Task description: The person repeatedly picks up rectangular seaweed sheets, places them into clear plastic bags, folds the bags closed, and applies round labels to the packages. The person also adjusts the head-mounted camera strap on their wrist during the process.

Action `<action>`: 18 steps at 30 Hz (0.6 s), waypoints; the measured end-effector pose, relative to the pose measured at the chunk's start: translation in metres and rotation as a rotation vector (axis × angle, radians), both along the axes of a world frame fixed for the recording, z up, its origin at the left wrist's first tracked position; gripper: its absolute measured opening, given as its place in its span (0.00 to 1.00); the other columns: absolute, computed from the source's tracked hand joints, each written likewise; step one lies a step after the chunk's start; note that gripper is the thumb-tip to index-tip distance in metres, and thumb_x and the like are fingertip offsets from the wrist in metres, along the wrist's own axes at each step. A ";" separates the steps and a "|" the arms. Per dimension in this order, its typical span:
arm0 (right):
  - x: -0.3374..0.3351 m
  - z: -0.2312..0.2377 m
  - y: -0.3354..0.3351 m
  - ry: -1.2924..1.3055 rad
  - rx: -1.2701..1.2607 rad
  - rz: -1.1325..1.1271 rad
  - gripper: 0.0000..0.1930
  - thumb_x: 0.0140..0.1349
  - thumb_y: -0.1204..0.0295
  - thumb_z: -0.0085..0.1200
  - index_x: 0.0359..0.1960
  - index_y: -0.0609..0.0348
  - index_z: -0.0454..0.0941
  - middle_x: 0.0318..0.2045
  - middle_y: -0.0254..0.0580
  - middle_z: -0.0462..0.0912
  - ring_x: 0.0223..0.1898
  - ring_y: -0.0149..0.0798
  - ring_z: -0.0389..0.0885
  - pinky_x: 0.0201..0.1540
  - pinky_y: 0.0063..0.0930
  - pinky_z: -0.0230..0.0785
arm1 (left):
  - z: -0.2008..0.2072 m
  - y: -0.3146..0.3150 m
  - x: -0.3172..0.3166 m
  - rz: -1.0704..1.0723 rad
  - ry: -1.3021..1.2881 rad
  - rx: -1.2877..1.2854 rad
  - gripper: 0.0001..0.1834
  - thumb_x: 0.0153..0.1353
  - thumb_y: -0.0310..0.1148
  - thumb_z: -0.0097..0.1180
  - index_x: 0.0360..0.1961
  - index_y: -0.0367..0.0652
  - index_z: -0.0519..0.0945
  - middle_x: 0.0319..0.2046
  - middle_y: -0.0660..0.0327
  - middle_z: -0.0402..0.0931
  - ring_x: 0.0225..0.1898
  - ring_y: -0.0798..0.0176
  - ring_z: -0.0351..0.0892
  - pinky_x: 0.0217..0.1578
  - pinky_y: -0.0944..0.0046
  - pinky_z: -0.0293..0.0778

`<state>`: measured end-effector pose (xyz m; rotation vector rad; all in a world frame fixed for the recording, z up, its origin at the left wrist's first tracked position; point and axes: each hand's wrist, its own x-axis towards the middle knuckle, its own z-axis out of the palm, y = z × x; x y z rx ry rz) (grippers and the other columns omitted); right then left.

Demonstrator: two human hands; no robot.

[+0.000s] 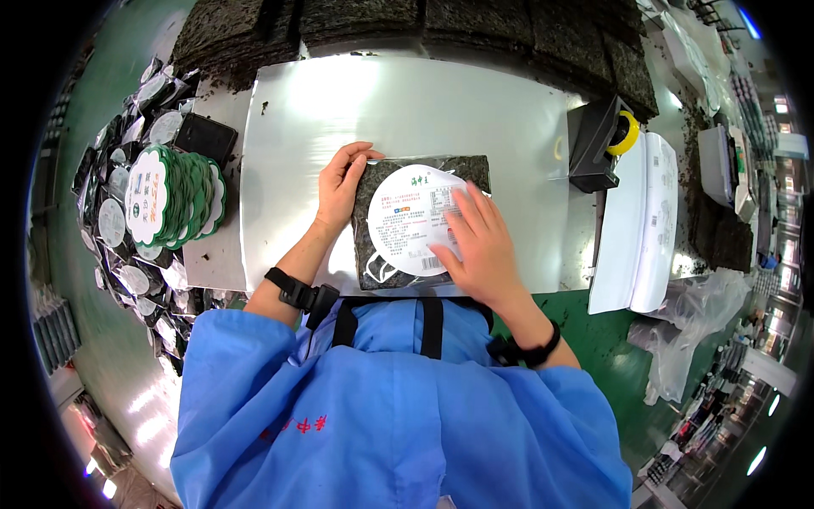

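Note:
A flat, square pack of dark dried seaweed sheets in clear film lies on the metal work surface in front of me. On top of it is a round white label with print and a small barcode. A white loop shows at the pack's lower left. My right hand lies spread over the label's right side, fingers apart and pressing it flat. With bent fingers, my left hand touches the pack's upper left corner, its thumb apart from the index finger.
Tall stacks of dark seaweed sheets line the far edge. At left stand scalloped green-and-white cards beside heaped finished packs. A black tape dispenser with yellow tape and a white plastic roll are at right.

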<state>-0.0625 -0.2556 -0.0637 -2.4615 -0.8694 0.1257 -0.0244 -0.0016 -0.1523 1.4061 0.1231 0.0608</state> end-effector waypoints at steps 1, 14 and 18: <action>0.005 -0.005 0.011 -0.046 -0.037 0.022 0.39 0.54 0.52 0.60 0.63 0.65 0.65 0.68 0.60 0.56 0.72 0.60 0.48 0.67 0.69 0.40 | 0.000 0.000 0.000 -0.002 0.004 0.004 0.14 0.71 0.30 0.46 0.52 0.36 0.74 0.42 0.59 0.82 0.41 0.71 0.77 0.45 0.70 0.73; 0.008 -0.028 -0.038 0.392 -0.012 -0.421 0.29 0.60 0.62 0.62 0.58 0.67 0.68 0.50 0.48 0.77 0.48 0.41 0.77 0.49 0.34 0.72 | 0.022 0.016 -0.068 -0.201 0.069 0.937 0.43 0.62 0.48 0.59 0.71 0.39 0.55 0.67 0.39 0.56 0.70 0.37 0.49 0.67 0.42 0.48; 0.046 0.046 -0.004 0.711 0.288 -0.299 0.24 0.63 0.64 0.57 0.56 0.67 0.72 0.45 0.43 0.81 0.41 0.35 0.80 0.39 0.26 0.74 | 0.114 0.052 -0.054 -0.091 0.156 0.012 0.59 0.52 0.28 0.68 0.74 0.46 0.35 0.63 0.48 0.63 0.61 0.57 0.68 0.55 0.60 0.70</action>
